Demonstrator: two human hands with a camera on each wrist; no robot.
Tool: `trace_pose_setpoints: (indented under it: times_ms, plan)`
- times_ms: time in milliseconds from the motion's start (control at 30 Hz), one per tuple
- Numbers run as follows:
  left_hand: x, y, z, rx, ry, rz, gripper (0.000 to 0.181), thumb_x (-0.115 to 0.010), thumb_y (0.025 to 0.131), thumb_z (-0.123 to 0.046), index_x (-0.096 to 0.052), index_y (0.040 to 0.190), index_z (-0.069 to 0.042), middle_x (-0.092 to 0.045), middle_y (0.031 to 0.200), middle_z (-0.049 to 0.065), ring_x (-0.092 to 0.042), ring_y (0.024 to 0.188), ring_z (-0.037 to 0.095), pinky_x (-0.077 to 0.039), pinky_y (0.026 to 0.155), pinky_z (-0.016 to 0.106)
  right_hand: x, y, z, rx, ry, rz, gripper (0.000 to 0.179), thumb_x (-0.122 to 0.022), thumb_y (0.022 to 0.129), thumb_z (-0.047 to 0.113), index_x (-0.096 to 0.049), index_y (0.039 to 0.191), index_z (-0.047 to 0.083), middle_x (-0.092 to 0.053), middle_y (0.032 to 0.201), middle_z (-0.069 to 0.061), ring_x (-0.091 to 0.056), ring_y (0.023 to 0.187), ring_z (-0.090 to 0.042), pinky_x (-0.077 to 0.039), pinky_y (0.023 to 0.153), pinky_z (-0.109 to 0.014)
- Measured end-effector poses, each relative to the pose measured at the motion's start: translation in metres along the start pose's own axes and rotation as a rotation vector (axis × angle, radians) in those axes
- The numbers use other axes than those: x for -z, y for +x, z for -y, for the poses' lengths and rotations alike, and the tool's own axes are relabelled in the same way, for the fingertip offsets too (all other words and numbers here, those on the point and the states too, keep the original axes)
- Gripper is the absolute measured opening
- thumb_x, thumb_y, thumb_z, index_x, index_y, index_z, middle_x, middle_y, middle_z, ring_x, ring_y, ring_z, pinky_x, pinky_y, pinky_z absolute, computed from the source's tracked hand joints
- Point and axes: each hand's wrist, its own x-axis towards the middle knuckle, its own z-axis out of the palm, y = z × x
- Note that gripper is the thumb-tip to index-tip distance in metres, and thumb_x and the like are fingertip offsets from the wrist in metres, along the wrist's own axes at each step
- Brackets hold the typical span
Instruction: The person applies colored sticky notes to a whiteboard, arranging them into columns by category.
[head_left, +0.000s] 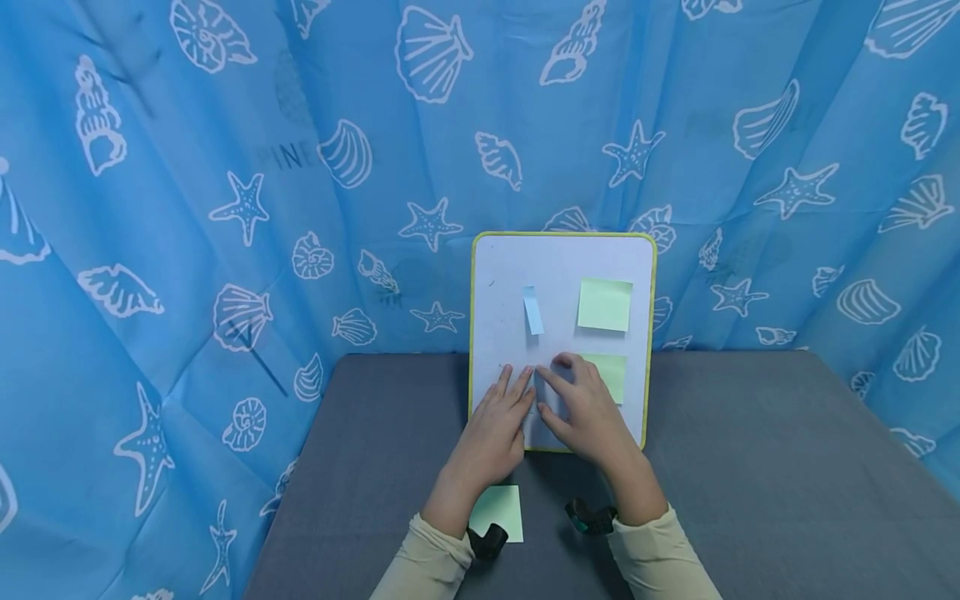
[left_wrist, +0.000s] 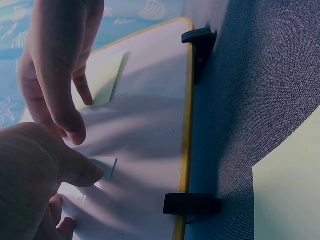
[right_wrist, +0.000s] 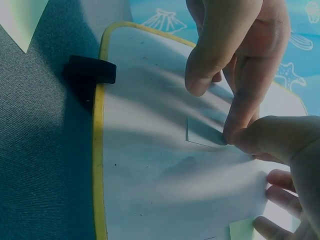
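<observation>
A whiteboard (head_left: 498, 258) with a yellow rim leans at the back of the table. My left hand (head_left: 491, 429) lies against its lower left part, fingers extended. Close beside it, my right hand (head_left: 592, 417) touches the board with spread, slightly bent fingers. Between the hands, a small pale blue paper strip (right_wrist: 202, 133) lies on the board; fingertips of both hands meet at its upper end, partly covering it. Higher up sticks another blue strip (head_left: 533, 311). Two light green sticky notes are on the right side, an upper one (head_left: 604, 304) and a lower one (head_left: 613, 377) partly behind the right hand.
Another light green note (head_left: 506, 508) lies on the grey table (head_left: 750, 483), partly under the left wrist. Black feet (left_wrist: 189, 204) hold the board's bottom edge. A blue curtain (head_left: 300, 208) with shell prints hangs behind. Both wrists wear black bands (head_left: 590, 517).
</observation>
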Motion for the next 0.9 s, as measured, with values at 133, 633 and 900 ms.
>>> trace_pose_setpoints:
  times_ms: [133,633,900]
  plan:
    - [0.000,-0.001,0.001,0.006,0.003,-0.001,0.051,-0.054,0.105,-0.004,-0.053,0.156,-0.005,-0.024,0.177,0.005,-0.013,0.166,0.032,-0.031,0.130,0.053,-0.001,0.001,0.000,0.013,0.007,-0.006,0.053,-0.084,0.090,0.017,-0.070,0.138,0.001,-0.055,0.145,-0.025,-0.054,0.132,-0.045,-0.047,0.112,-0.062]
    - [0.000,-0.002,0.001,0.018,-0.032,-0.015,0.052,-0.057,0.107,-0.011,-0.049,0.158,-0.004,-0.025,0.176,0.008,-0.013,0.166,0.034,-0.032,0.129,0.056,0.000,0.001,-0.002,0.064,0.042,-0.043,0.047,-0.084,0.090,0.015,-0.072,0.133,0.000,-0.060,0.139,-0.023,-0.057,0.128,-0.043,-0.051,0.107,-0.061]
    - [0.005,-0.003,-0.004,0.008,-0.091,-0.048,0.053,-0.063,0.107,-0.017,-0.051,0.157,-0.005,-0.043,0.167,0.014,-0.028,0.162,0.035,-0.034,0.128,0.054,0.014,-0.006,-0.007,0.102,0.066,-0.116,0.039,-0.085,0.088,0.011,-0.075,0.126,0.003,-0.064,0.133,-0.022,-0.061,0.121,-0.042,-0.056,0.095,-0.059]
